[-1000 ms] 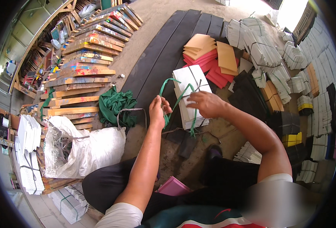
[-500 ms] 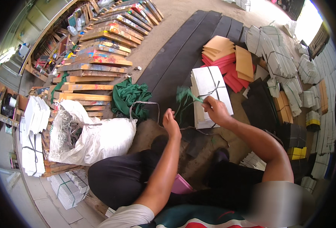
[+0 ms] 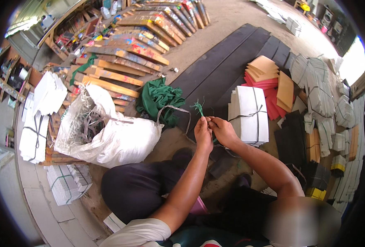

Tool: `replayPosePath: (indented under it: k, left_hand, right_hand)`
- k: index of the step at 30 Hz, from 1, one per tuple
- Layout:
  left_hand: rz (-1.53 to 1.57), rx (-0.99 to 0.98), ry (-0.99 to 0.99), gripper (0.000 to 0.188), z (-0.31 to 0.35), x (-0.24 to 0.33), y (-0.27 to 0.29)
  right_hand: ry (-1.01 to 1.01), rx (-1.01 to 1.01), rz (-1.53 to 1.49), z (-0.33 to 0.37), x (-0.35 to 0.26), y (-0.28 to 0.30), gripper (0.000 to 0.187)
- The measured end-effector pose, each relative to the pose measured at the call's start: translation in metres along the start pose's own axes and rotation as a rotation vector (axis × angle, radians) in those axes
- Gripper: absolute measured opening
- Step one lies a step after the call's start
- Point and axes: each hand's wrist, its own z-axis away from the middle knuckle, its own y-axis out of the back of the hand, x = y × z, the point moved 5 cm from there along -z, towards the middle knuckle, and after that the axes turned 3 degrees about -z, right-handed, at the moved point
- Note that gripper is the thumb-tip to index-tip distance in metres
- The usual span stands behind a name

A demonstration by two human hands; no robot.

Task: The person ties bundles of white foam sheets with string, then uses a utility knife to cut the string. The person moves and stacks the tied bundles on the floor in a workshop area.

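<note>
I am holding my hands together in front of me, fingertips meeting, with my left hand (image 3: 204,132) pinching a green string (image 3: 201,112) whose frayed ends are sticking up just above my fingers. My right hand (image 3: 225,131) is bending its fingertips in against the left ones; I cannot tell whether it is gripping the string too, because the fingers are hiding that spot. Just to the right of my hands a white stack (image 3: 250,119) is standing on the black sheets (image 3: 232,57), with a dark band (image 3: 258,112) running around it and crossing on top. Beyond the stack, orange sheets (image 3: 262,68) and red sheets (image 3: 274,103) are lying in a loose pile. To the left of my hands a grey strip (image 3: 172,107) is looping up close by, a green cloth (image 3: 159,96) is lying crumpled behind it, and a white sack (image 3: 129,142) is gaping nearer to me. As I am judging it, the string is the weak point: its ends are fraying, so the strands could be splitting apart or slipping out if my pinch is too light. The grey strip is hanging near enough to be catching on my left wrist or tangling with the string. My right forearm is passing close to the stack, so a careless elbow could be nudging its sheets out of line.
</note>
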Motion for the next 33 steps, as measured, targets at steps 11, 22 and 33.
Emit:
replayPosePath:
  k: [11,22,33]
  left_hand:
    - [0.417,0.313,-0.069,0.029,-0.062,0.014,0.109]
    - [0.229,0.876,0.01,0.027,-0.056,0.009,0.179]
    - [0.3,0.755,0.125,0.028,-0.054,-0.03,0.173]
  right_hand:
    - [0.087,-0.275,0.159,-0.031,0.036,-0.08,0.027]
    - [0.37,-0.229,0.567,-0.181,0.024,-0.21,0.039]
    - [0.125,-0.143,0.407,-0.183,0.059,-0.201,0.02]
